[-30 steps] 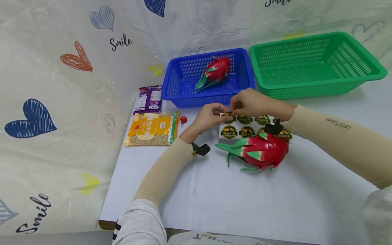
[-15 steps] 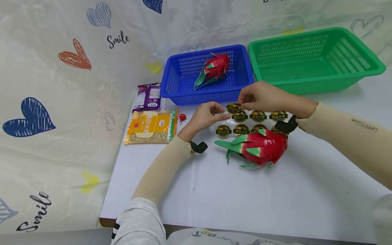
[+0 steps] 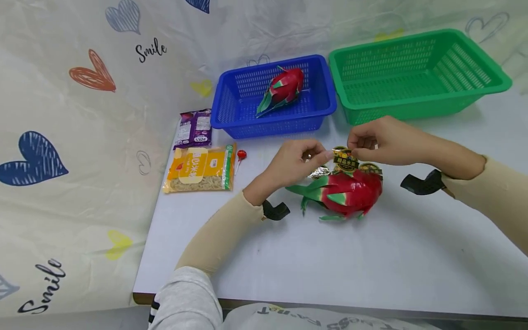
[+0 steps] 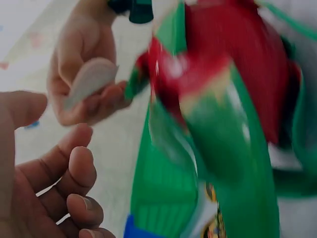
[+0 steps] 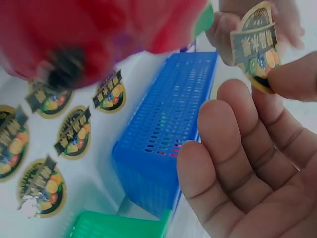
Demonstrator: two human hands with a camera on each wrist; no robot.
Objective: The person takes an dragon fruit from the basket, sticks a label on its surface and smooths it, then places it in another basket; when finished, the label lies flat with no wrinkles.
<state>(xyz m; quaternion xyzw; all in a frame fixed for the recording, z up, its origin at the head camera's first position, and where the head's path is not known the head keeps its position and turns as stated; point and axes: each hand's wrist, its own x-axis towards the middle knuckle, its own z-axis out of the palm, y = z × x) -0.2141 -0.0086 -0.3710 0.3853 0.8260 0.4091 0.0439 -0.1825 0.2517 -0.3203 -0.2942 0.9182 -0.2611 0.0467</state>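
- Right hand (image 3: 389, 144) is pinching a loose sticker (image 3: 345, 159) by its edge, just right of centre in the head view, while its other fingers are curving loosely below in the right wrist view.
- Left hand (image 3: 294, 162) is holding nothing visible; its thumb and fingers are standing apart at the lower left of the left wrist view, near the sticker with a gap showing.
- Nearer dragon fruit (image 3: 354, 192) is lying right of centre in the head view, just below the hands, neither of them steadying it.
- Sticker sheet (image 5: 42, 141) is showing across the left of the right wrist view; in the head view the fruit is partly hiding it, so whether it is running underneath is unclear.
- Likely trouble: the thin sticker could be curling and sticking to itself or to the left thumb, its back being bare and fingers crowding close.
- Pressed onto the fruit, it could be wrinkling, because the skin is rounded and the green scales are jutting out.
- Any push could be rolling the unsupported fruit.
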